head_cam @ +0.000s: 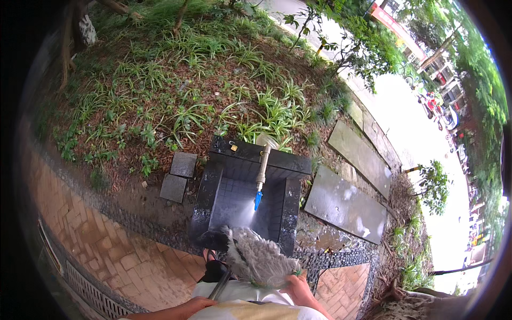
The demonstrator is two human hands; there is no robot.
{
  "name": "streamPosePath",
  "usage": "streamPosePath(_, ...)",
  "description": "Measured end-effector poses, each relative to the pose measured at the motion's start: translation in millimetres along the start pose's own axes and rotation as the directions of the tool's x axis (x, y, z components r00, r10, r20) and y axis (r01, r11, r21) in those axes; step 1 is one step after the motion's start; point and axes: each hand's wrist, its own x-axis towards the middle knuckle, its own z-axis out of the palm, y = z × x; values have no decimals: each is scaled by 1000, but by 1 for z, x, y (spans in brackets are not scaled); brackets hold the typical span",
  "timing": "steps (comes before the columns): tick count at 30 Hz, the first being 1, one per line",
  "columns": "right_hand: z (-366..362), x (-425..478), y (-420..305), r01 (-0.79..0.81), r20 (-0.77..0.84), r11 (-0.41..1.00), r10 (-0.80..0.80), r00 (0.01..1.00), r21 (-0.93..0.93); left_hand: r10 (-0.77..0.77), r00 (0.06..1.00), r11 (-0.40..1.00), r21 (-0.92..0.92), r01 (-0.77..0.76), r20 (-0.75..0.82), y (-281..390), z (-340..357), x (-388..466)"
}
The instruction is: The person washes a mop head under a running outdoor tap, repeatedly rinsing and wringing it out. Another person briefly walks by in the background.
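A grey shaggy mop head (258,258) is held up at the near edge of a dark tiled outdoor basin (250,188). My right hand (299,290) grips its right edge, where a bit of green shows. My left hand (200,305) is closed around the mop's metal handle (221,285), close to my body. Over the basin, a tap with a blue lever (258,201) sprays water (247,219) towards the mop head. The tap's pipe (264,164) comes from the basin's far wall. The mop hides part of the near rim.
A brass padlock (233,147) lies on the basin's far ledge. Stone slabs (346,204) flank it on the right, and two small square pavers (174,188) on the left. Spider plants (276,108) grow behind. Brick paving (120,256) with a drain grate (94,294) lies at left.
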Motion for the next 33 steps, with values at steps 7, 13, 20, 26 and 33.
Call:
streamPosePath(7, 20, 24, -24, 128, 34, 992, -128, 991, -14, 325, 942, 890, 312, -333, 78, 28, 8, 4)
streamPosePath(13, 13, 72, -52, 106, 27, 992, -108, 994, 66, 469, 883, 483, 839, -251, -5, 75, 8, 56)
streamPosePath(20, 31, 72, -118, 402, 320, 87, -463, 826, -911, 587, 808, 352, 915, -199, -50, 97, 33, 21)
streamPosePath(26, 37, 77, -89, 187, 501, -570, -463, 731, -800, 363, 930, 876, 362, -318, -60, 82, 22, 49)
streamPosePath(33, -82, 32, -46, 117, 206, -211, -477, 854, -971, 447, 894, 671, 654, -349, 19, 44, 25, 74)
